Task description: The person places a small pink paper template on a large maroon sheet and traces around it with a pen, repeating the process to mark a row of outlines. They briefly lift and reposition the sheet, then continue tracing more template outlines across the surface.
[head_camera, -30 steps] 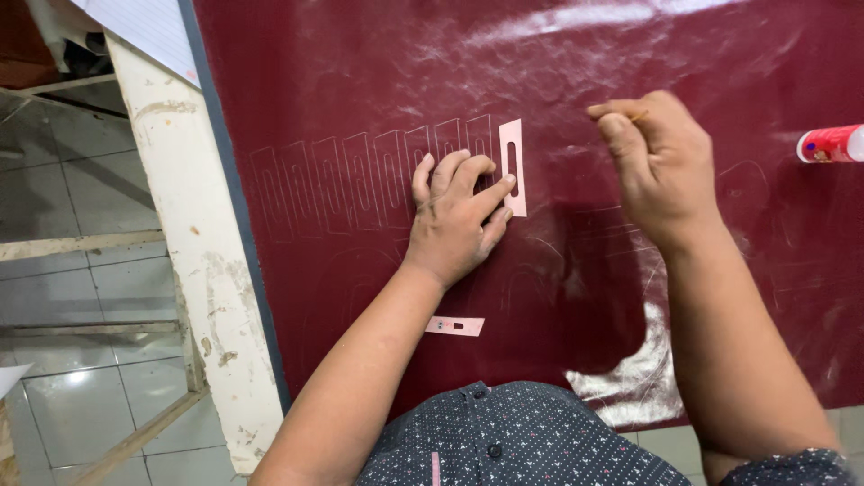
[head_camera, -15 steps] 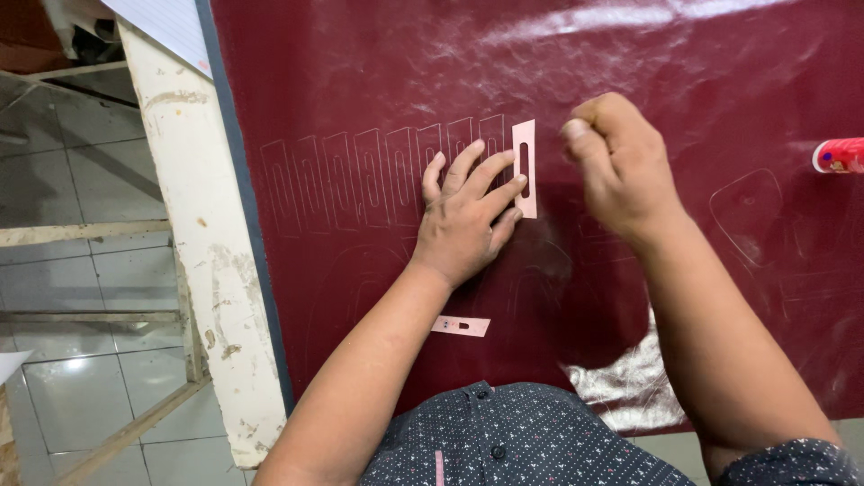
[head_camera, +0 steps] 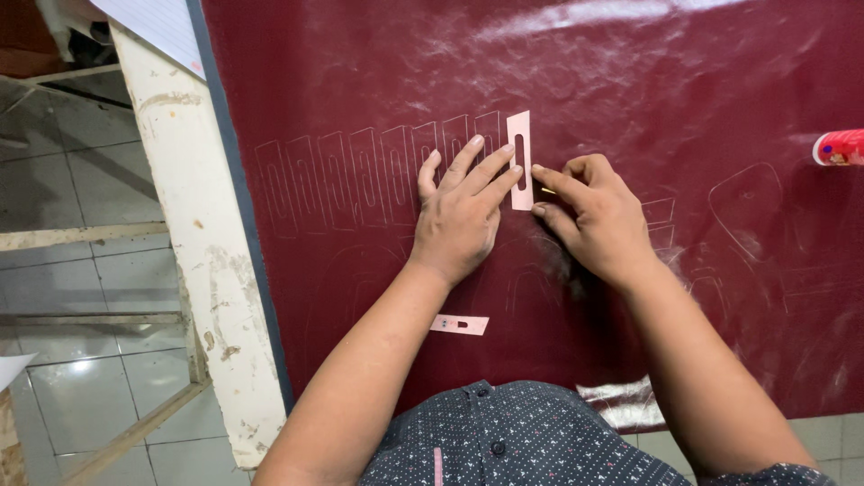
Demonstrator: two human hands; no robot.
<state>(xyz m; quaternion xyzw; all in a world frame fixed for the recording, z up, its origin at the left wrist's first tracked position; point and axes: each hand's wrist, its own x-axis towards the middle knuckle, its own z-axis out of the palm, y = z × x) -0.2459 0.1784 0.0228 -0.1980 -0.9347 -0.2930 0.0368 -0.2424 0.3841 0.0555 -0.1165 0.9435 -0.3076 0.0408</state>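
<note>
Fingers spread, the left hand [head_camera: 459, 211] pins a pale slotted template [head_camera: 519, 160] flat on dark red leather [head_camera: 630, 90], fingertips on its left edge.

Just right of the template, the right hand [head_camera: 598, 216] pinches a thin marking tool, barely visible, fingers closed, tip at the template's right edge; a row of traced outlines [head_camera: 360, 175] runs left from the template across the leather; a second small pale template [head_camera: 460, 324] lies near the left forearm; a red cylinder [head_camera: 841, 147] rests at the far right; a worn white table frame [head_camera: 193, 234] borders the leather on the left.
</note>
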